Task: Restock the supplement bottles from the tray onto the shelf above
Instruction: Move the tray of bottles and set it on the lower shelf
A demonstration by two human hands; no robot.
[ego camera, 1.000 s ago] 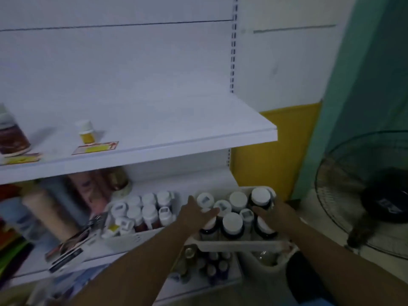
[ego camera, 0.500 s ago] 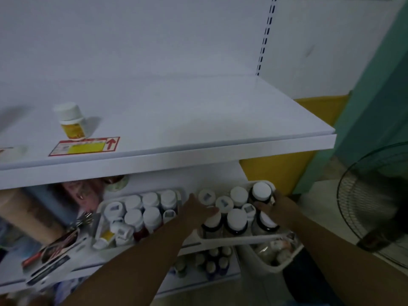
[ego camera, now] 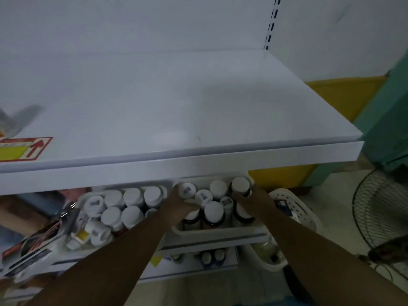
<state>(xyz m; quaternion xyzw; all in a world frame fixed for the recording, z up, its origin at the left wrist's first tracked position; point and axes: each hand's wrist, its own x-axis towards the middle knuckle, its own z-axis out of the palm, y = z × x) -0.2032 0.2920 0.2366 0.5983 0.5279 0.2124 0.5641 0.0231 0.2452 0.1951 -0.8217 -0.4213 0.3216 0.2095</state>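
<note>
**Both hands down in the tray, the shelf overhead bare**

The supplement bottles (ego camera: 213,212) stand packed upright in a shallow white plastic tray (ego camera: 220,232) on the lower shelf (ego camera: 247,237), tucked under the shelf above (ego camera: 176,102). They are round and dark-bodied, with smooth white screw caps, some carrying a small printed sticker. Our left hand (ego camera: 180,205) curls round the near-left bottle (ego camera: 191,218) at the tray's left side. Our right hand (ego camera: 254,202) wraps its fingers on the far-right bottle (ego camera: 240,184). How firmly either one grips, we cannot tell in this dim, soft picture.

We judge the main risk to be the lift. The bottles touch cap to cap, so drawing one up may drag or topple a neighbour. The overhanging front edge of the shelf above sits right over the tray, so a bottle raised straight up could knock against it. Slick caps and glossy sides could also slip from a shallow hold.

To the left, a second tray (ego camera: 87,198) holds more white-capped bottles, a few of them tipped over. A red-and-yellow price label (ego camera: 24,149) lies flat at the left of the matte white upper shelf. At the right stand a perforated white basket (ego camera: 295,208) and a wire-caged fan (ego camera: 379,208).
</note>
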